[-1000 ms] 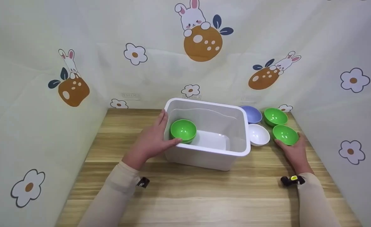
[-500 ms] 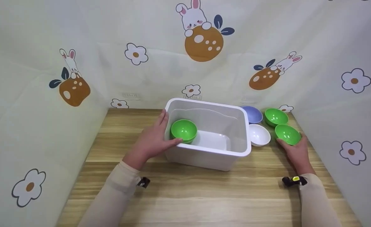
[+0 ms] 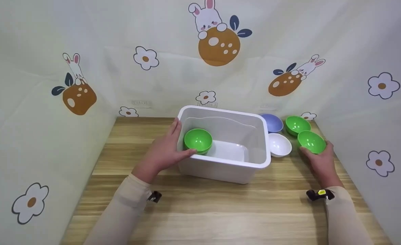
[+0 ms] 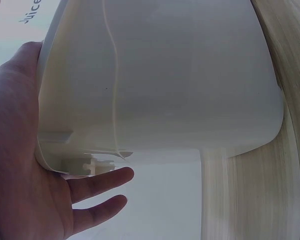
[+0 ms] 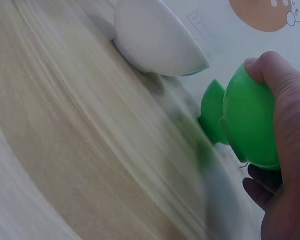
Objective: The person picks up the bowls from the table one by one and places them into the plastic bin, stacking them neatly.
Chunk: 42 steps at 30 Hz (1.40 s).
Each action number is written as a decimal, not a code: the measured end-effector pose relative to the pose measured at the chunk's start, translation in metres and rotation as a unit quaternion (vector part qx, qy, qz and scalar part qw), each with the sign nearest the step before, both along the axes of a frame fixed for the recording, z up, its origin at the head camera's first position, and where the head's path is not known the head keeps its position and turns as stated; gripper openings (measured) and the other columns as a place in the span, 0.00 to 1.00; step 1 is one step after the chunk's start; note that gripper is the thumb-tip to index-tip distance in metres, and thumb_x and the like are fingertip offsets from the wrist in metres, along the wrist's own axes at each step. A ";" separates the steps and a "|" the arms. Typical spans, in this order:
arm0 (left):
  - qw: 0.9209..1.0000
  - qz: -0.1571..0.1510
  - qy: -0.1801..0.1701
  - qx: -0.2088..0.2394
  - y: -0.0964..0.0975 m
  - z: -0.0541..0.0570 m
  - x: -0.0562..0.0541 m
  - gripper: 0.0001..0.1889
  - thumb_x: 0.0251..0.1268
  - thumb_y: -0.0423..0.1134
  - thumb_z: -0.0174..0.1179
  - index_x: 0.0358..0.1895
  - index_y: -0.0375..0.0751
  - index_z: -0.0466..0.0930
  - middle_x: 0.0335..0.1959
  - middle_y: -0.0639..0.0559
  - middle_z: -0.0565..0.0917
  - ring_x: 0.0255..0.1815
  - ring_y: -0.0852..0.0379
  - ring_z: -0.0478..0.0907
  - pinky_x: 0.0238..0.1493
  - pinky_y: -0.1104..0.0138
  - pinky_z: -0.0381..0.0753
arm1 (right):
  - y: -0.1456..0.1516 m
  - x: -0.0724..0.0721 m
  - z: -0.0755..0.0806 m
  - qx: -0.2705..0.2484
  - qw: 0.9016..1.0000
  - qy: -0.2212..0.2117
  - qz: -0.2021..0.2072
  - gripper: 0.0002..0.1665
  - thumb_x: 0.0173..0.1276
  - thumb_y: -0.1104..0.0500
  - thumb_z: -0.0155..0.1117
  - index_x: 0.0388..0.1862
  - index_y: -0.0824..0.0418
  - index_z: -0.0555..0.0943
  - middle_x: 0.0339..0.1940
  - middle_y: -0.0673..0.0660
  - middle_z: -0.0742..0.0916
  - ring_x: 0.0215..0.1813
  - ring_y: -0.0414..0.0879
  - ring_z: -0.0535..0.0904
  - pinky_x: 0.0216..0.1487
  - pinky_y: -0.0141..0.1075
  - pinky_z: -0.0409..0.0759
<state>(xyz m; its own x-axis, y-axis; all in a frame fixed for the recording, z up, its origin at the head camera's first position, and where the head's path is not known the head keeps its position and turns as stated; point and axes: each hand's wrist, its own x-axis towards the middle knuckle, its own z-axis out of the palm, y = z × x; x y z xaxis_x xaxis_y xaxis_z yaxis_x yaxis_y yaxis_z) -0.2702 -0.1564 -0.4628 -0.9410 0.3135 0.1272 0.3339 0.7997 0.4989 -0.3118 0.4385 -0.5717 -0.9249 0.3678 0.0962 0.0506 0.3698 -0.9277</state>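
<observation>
My left hand [image 3: 161,151] lies against the near left corner of a white plastic bin [image 3: 221,170]. Its thumb rests on the near rim, and its fingers reach along the left side. In the left wrist view two fingers [image 4: 102,184] stretch out straight past the corner. Inside the bin, at the left, sit nested green bowls [image 3: 198,140]. At the right, my right hand [image 3: 321,163] grips another green bowl [image 3: 311,142] between thumb and fingers. The right wrist view shows this held bowl [image 5: 249,117] tilted and raised above the table.
Just right of the bin stand a white bowl [image 3: 279,145] and a blue bowl [image 3: 272,123]. Another green bowl [image 3: 297,125] is behind the held one. Patterned cloth walls [image 3: 166,81] border the wooden table [image 3: 204,214] at the back and sides.
My right hand has moved slightly right and up with the green bowl, which now overlaps the green bowl behind it in view. My left hand and the bin stay put.
</observation>
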 end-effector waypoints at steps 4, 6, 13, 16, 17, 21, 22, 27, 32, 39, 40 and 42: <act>1.000 -0.001 0.001 -0.004 0.000 0.000 0.000 0.69 0.64 0.84 0.59 0.92 0.37 0.43 0.93 0.39 0.42 0.83 0.27 0.64 0.75 0.34 0.74 | -0.006 0.001 0.009 -0.011 1.000 -0.001 0.005 0.68 0.71 0.45 0.82 0.91 0.62 0.46 0.83 0.67 0.65 0.81 0.59 0.65 0.84 0.53 0.63; 1.000 -0.003 0.003 -0.005 0.000 -0.001 0.000 0.69 0.64 0.84 0.59 0.92 0.36 0.44 0.93 0.38 0.43 0.83 0.26 0.64 0.75 0.34 0.73 | -0.009 0.002 0.013 -0.012 1.000 -0.003 0.007 0.68 0.71 0.44 0.82 0.91 0.60 0.47 0.83 0.66 0.65 0.80 0.58 0.66 0.83 0.52 0.65; 1.000 -0.003 0.004 -0.004 0.000 0.000 0.000 0.68 0.65 0.82 0.60 0.91 0.35 0.44 0.93 0.38 0.43 0.82 0.24 0.65 0.76 0.34 0.72 | -0.016 0.004 0.028 0.038 0.999 -0.002 0.013 0.66 0.71 0.44 0.81 0.90 0.65 0.48 0.82 0.71 0.68 0.80 0.62 0.67 0.81 0.58 0.66; 1.000 -0.003 0.004 -0.004 0.000 -0.001 -0.001 0.68 0.66 0.81 0.61 0.91 0.35 0.44 0.93 0.38 0.43 0.83 0.25 0.63 0.76 0.33 0.71 | -0.018 0.004 0.033 0.058 0.998 -0.003 0.018 0.68 0.72 0.43 0.80 0.91 0.67 0.47 0.83 0.75 0.67 0.81 0.66 0.66 0.82 0.61 0.64; 1.000 -0.002 0.004 -0.005 0.000 -0.001 -0.001 0.68 0.65 0.81 0.61 0.91 0.35 0.44 0.93 0.38 0.43 0.84 0.25 0.62 0.76 0.33 0.71 | -0.019 0.004 0.036 0.062 0.998 -0.003 0.020 0.68 0.72 0.43 0.80 0.91 0.67 0.46 0.83 0.76 0.67 0.82 0.67 0.65 0.83 0.62 0.64; 1.000 0.000 0.006 -0.006 0.000 -0.001 -0.001 0.69 0.64 0.83 0.60 0.91 0.36 0.44 0.93 0.38 0.43 0.85 0.27 0.60 0.77 0.34 0.70 | -0.025 0.004 0.044 0.069 0.997 0.001 0.035 0.69 0.72 0.43 0.80 0.91 0.66 0.45 0.84 0.77 0.66 0.83 0.69 0.65 0.83 0.63 0.63; 1.000 0.000 0.007 -0.005 0.000 -0.001 -0.001 0.69 0.64 0.83 0.60 0.91 0.36 0.44 0.93 0.38 0.43 0.85 0.27 0.61 0.77 0.34 0.70 | -0.026 0.003 0.046 0.068 0.997 0.004 0.039 0.69 0.72 0.44 0.81 0.91 0.66 0.45 0.84 0.76 0.66 0.83 0.69 0.65 0.83 0.63 0.63; 1.000 -0.001 0.008 0.001 0.000 -0.001 0.000 0.69 0.64 0.84 0.59 0.91 0.36 0.44 0.93 0.39 0.43 0.82 0.26 0.66 0.73 0.35 0.76 | -0.035 0.001 0.057 0.069 0.996 0.011 0.058 0.68 0.72 0.45 0.81 0.91 0.66 0.46 0.84 0.76 0.67 0.82 0.68 0.65 0.82 0.63 0.64; 1.000 -0.003 0.011 -0.003 0.000 -0.002 -0.001 0.70 0.64 0.86 0.57 0.91 0.35 0.43 0.93 0.37 0.44 0.82 0.26 0.65 0.75 0.35 0.74 | -0.044 0.000 0.068 0.086 0.993 0.021 0.079 0.67 0.71 0.44 0.82 0.91 0.65 0.48 0.83 0.75 0.68 0.81 0.68 0.66 0.80 0.64 0.66; 1.000 -0.001 0.004 -0.005 0.000 -0.002 -0.002 0.71 0.62 0.87 0.56 0.92 0.37 0.42 0.93 0.39 0.42 0.84 0.26 0.63 0.75 0.35 0.74 | -0.060 0.001 0.084 0.110 0.989 0.029 0.099 0.67 0.71 0.45 0.83 0.92 0.64 0.49 0.85 0.72 0.67 0.81 0.66 0.67 0.78 0.64 0.69; 1.000 0.000 0.003 -0.005 -0.001 -0.002 -0.002 0.71 0.62 0.87 0.56 0.92 0.38 0.42 0.93 0.39 0.42 0.83 0.26 0.63 0.74 0.34 0.74 | -0.062 0.001 0.087 0.109 0.988 0.030 0.102 0.67 0.71 0.46 0.83 0.92 0.63 0.49 0.85 0.71 0.67 0.81 0.66 0.67 0.78 0.63 0.69; 1.000 -0.002 0.003 -0.006 0.000 -0.001 -0.001 0.71 0.62 0.86 0.57 0.92 0.37 0.42 0.93 0.39 0.42 0.83 0.25 0.64 0.74 0.34 0.75 | -0.066 0.002 0.090 0.108 0.988 0.032 0.110 0.67 0.71 0.46 0.82 0.92 0.63 0.48 0.85 0.70 0.68 0.80 0.65 0.67 0.77 0.62 0.71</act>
<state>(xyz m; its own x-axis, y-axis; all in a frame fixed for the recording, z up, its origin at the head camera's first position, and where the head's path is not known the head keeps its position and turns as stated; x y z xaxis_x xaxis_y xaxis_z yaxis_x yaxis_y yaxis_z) -0.2715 -0.1569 -0.4641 -0.9394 0.3180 0.1283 0.3389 0.8047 0.4874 -0.3102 0.3728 -0.4813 -0.9694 0.1240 0.2118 -0.1091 0.5555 -0.8244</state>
